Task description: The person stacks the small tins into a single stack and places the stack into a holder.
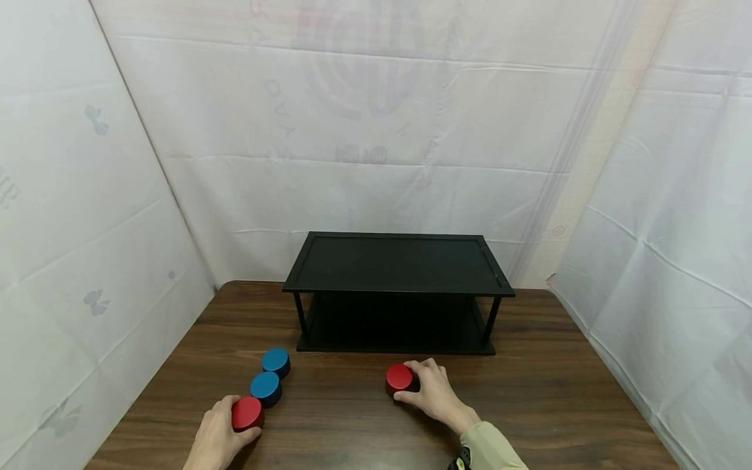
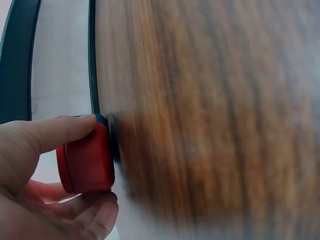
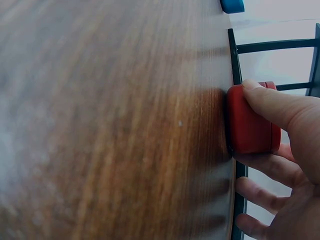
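I'm watching the left hand gripping one red puck; slipping forward risks jostling the blue puck just beyond. The right hand is pinching another red puck.

Dk brown wood-grain tbl, creased wht cloth walls at back + both sides, faint gray prints

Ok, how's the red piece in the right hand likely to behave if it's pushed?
The red piece would probably slide rather than tip, being squat and upright. It seems stiff: its side shows no dent in the grip of the right hand. Its smooth-looking surface may be slightly slippery.
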A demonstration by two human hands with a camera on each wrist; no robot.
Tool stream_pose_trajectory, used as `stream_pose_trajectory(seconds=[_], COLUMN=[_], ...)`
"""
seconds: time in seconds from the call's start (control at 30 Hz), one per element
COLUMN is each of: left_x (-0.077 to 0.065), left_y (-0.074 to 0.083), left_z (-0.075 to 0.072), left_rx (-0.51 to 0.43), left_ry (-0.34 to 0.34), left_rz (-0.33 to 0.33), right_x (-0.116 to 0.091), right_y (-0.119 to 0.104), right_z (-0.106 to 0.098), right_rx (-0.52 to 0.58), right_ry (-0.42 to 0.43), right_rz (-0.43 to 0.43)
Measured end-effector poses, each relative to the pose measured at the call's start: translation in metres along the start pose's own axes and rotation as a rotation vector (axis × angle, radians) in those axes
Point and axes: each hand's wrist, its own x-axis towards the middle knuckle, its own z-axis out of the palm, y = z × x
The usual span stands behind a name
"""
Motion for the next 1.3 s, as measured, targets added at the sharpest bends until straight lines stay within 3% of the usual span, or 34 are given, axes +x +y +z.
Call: stream_pose_trajectory(seconds=[1.3], left_x=[-0.006], left_y=[0.036], left_z=[-0.006], left_rx=[-0.023], left_ry=[0.012], left_rz=[0.071], right_x=[-0.001], right_y=[-0.001], right_z=[-0.001], right_rx=[0.006], right_ry=[0.008], right_rz=[-0.007])
